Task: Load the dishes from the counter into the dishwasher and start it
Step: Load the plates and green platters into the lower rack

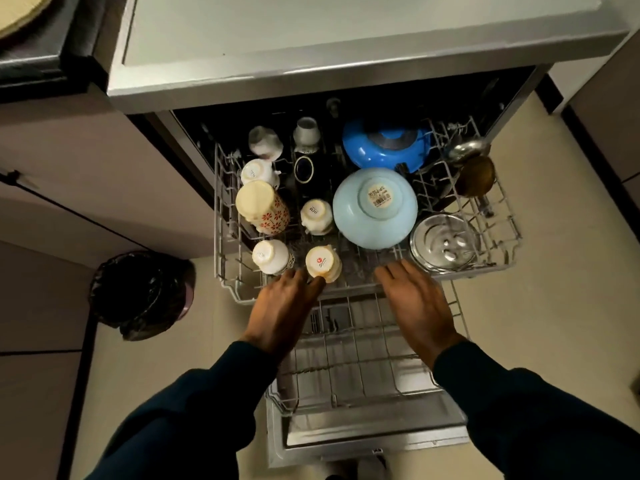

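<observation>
The dishwasher's upper rack [227, 275] is pulled out and full. It holds several upside-down white cups, a floral mug [262, 206], a pale blue bowl [375, 207], a bright blue bowl [386, 143], a glass bowl [444, 242] and a metal ladle [465, 150]. My left hand [282, 308] lies with straight fingers on the rack's front edge, touching a small cream cup [323, 263]. My right hand [417, 304] rests flat on the front edge too, fingers straight, below the pale blue bowl. Under the hands the lower rack [363, 368] stands on the open door [363, 441].
The grey countertop [311, 36] overhangs the dishwasher. A bin with a black liner [142, 294] sits on the floor to the left, beside cabinet fronts. Beige floor lies on both sides of the open door, and more cabinets stand at the right.
</observation>
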